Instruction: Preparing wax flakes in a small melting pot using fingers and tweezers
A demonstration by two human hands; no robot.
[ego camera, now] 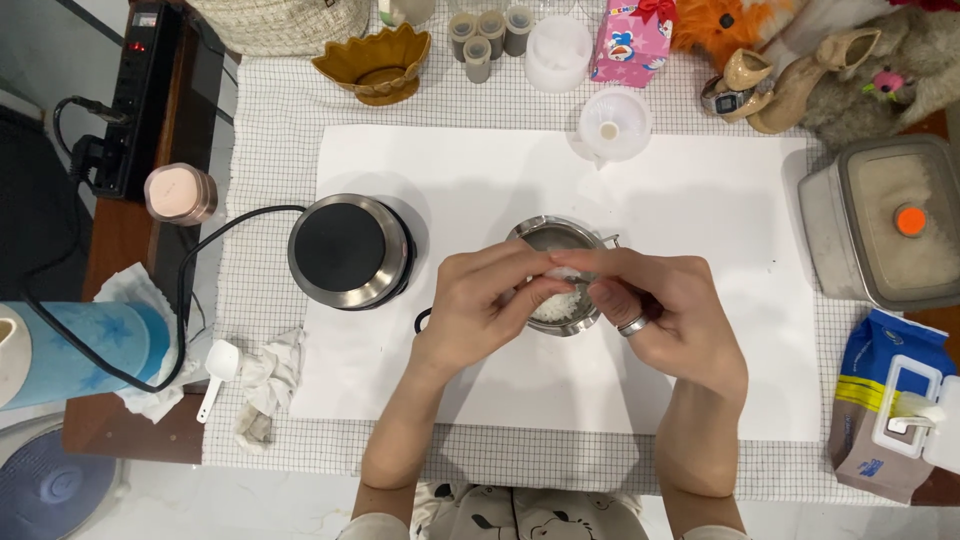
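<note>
Metal pot [560, 236] with white flakes in it is set at the middle of the white sheet [700, 200] on the desk [280, 110], just right of the round hot plate [348, 250]. Both hands are held over it, the left hand [480, 300] and the right hand [665, 315] meeting fingertip to fingertip and pinched on a small white lump [566, 272]. At the far right, a lidded grey tub [885, 225] holding pale granules is seen. A blue-and-yellow pack [890, 405] with a flip lid lies at the near right. A pink carton [630, 42] stands far off.
</note>
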